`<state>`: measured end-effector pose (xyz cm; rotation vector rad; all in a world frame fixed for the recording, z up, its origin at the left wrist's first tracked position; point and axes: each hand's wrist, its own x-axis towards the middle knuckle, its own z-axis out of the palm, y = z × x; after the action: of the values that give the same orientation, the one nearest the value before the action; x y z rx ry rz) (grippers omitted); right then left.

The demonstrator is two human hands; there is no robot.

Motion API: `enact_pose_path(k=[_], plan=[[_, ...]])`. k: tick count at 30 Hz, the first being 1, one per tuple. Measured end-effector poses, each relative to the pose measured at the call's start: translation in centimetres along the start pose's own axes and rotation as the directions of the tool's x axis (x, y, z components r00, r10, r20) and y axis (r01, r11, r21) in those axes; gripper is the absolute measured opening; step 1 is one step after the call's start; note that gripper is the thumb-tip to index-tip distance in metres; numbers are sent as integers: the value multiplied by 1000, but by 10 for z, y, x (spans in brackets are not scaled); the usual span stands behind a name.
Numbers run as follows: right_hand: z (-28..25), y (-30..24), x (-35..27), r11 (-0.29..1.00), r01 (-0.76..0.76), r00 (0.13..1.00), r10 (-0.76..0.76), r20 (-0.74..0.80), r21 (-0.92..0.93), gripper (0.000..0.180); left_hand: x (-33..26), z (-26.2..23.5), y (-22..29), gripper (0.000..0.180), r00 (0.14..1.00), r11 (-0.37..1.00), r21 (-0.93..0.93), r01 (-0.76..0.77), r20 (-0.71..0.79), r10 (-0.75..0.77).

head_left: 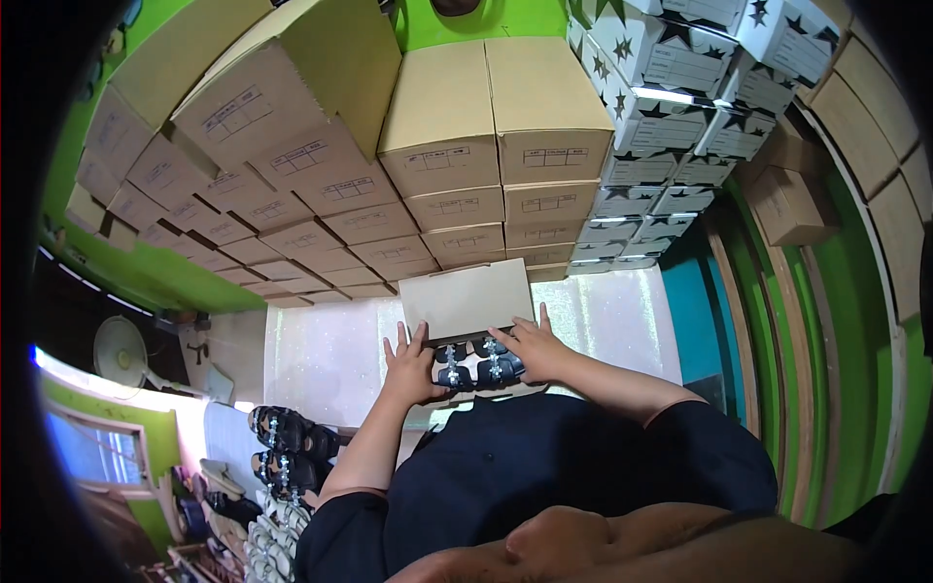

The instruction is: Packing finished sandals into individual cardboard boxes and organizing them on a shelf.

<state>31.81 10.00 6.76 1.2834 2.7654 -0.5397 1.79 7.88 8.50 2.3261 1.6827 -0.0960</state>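
black sandals (497, 370) lie between left hand (409, 373) and right hand (537, 352), both splayed, seemingly touching them.

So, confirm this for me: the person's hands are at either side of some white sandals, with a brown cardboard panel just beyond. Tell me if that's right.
Not quite: the sandals are black, not white, as the head view shows. The left hand and right hand are indeed at either side of them, with the brown cardboard panel just beyond.

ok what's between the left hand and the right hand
In the head view, black sandals with silvery decoration lie between the left hand and the right hand.
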Motion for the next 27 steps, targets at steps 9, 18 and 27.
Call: enact_pose_path(k=[9, 18, 27], plan=[[29, 12, 13, 976, 99, 995, -102, -1, -195, 104, 9, 22, 7, 58, 997, 997, 39, 68, 23, -69], [25, 4, 21, 938, 114, 991, -82, 109, -327, 62, 14, 41, 5, 44, 992, 998, 14, 57, -110, -55], [43, -20, 37, 936, 266, 959, -282, -40, -231, 53, 26, 57, 22, 41, 980, 979, 12, -201, 0, 201]])
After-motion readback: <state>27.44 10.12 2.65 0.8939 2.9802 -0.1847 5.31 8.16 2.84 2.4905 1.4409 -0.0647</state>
